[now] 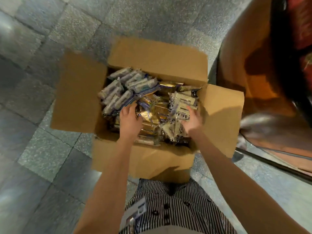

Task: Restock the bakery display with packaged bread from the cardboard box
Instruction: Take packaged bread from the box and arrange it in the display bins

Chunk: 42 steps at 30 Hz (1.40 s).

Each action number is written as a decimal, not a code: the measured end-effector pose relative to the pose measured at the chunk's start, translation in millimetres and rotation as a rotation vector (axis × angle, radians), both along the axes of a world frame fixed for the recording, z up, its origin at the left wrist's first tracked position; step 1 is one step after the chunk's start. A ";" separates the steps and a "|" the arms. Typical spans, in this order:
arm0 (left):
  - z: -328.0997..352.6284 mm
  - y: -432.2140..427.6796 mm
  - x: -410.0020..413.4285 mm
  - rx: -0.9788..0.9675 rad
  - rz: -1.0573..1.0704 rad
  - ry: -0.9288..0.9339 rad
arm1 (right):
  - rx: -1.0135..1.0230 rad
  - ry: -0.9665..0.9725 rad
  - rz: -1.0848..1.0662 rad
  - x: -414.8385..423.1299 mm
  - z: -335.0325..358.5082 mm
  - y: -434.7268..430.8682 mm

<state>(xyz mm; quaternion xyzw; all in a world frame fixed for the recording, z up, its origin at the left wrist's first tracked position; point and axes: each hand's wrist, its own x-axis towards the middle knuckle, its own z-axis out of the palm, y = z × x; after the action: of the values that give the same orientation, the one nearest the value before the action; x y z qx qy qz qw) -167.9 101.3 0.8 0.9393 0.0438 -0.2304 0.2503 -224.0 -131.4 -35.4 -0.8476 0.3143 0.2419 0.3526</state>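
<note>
Box (158,59) sits open on the floor (42,149), stuffed with bread packs (121,92). Left hand (129,119) is in the box's middle, fingers curled down into the gold packs (157,114), can't tell if it's actually got one. Right hand (192,119) is by the box's right wall, fingers loose on the clear packs (184,102).

Open brown cardboard box (143,159) sits on grey tiled floor (42,149), left of orange-brown wooden display base (244,65). In box: silver-wrapped packets (118,88) far left, gold foil packets (152,114) centre, clear-wrapped bread packets (182,102) right.
</note>
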 end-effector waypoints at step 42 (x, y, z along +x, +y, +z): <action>-22.6 44.8 -5.4 -0.314 0.479 -0.125 | 0.045 -0.288 -0.278 19.1 16.5 15.7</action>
<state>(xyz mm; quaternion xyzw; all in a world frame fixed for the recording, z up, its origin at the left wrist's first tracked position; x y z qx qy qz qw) -173.4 146.1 -21.7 0.8643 0.2126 -0.1103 0.4423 -204.9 -115.7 -18.9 -0.8139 0.3689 0.0743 0.4427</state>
